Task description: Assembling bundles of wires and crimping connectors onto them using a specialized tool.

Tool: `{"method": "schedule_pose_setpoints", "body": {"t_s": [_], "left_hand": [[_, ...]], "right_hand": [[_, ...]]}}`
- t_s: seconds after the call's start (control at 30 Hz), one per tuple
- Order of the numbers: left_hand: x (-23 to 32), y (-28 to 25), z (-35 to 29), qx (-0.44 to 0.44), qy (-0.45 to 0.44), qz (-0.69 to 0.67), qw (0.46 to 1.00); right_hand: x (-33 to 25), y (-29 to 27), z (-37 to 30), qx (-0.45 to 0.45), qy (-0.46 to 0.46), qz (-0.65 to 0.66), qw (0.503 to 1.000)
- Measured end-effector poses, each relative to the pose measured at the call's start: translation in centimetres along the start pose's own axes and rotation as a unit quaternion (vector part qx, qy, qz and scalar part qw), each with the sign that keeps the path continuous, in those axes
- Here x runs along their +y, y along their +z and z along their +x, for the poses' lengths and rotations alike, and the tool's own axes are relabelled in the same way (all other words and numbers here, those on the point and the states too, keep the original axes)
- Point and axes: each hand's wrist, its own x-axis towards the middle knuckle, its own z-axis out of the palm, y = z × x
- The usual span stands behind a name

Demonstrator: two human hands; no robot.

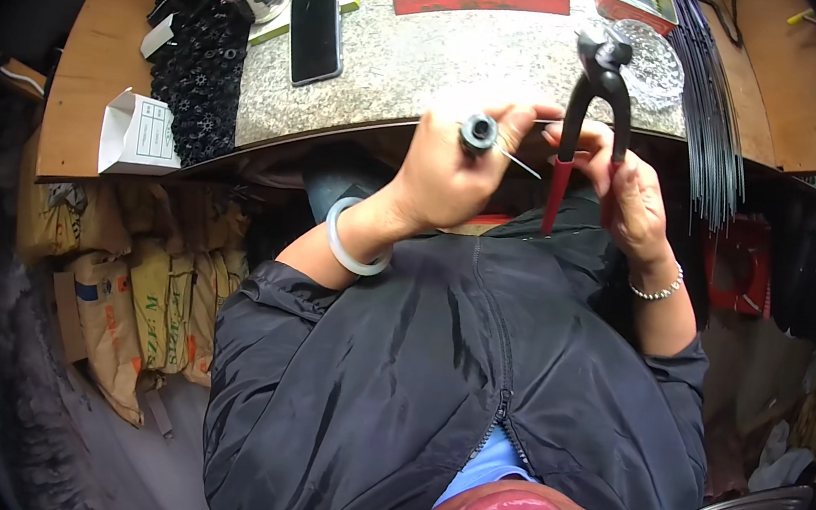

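My left hand (pixel 449 174) is closed around a dark grey hollow cylindrical part (pixel 479 133), its round opening facing up. A thin metal wire (pixel 520 162) sticks out beside that hand's fingers. In my right hand (pixel 637 209) are pincers (pixel 601 84) with a black head and red handles, the head pointing away from me over the table edge. The handles stand apart; the far handle is outside my palm. Thumb and index finger of my right hand come together close to my left fingertips. What they pinch there is too small to make out.
On the speckled table top (pixel 344 112) lie a phone (pixel 315 33), a red strip (pixel 480 1) and a clear glass dish (pixel 651 66). Many thin black rods (pixel 710 118) overhang the right edge. Small black parts (pixel 196 80) pile up left, beside a white box (pixel 140 136).
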Motion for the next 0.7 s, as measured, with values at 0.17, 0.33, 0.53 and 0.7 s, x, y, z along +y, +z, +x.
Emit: {"method": "schedule_pose_setpoints", "body": {"t_s": [0.17,0.33,0.53,0.7], "left_hand": [[1.1,-0.4,0.3,0.031,-0.108,-0.059,0.992],[0.5,-1.7,0.5,0.085,-0.122,-0.075,0.986],[0.2,-1.1,0.4,0.11,-0.106,-0.045,0.987],[-0.1,-0.9,0.5,0.13,-0.109,-0.081,0.982]], "right_hand": [[-0.6,0.5,0.2,-0.137,0.061,0.22,0.964],[-2.0,0.1,-1.2,-0.113,0.055,-0.061,0.99],[-3.8,1.2,-1.0,-0.096,0.061,-0.189,0.975],[-4.4,1.7,-0.2,-0.071,-0.053,-0.294,0.952]]}}
